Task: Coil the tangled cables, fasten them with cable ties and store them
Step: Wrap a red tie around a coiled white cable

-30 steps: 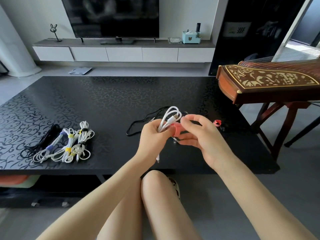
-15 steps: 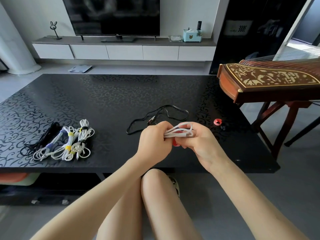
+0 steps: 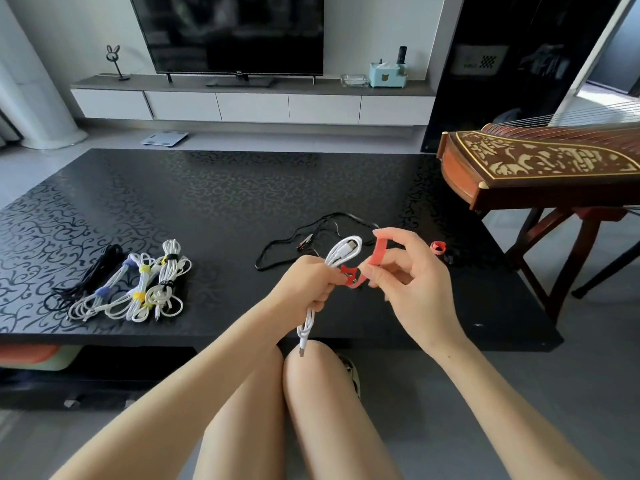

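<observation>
Black scroll-patterned table fills the middle of the frame, with a television over a long white cabinet at the top and a carved wooden zither on its stand at the right edge. At the table's left lie the tied cable bundles; a loose black cable sprawls near centre, a rolled red tie to its right. Over the near edge, the left hand grips a coiled white cable, and the right hand pinches a red cable tie beside the coil.
</observation>
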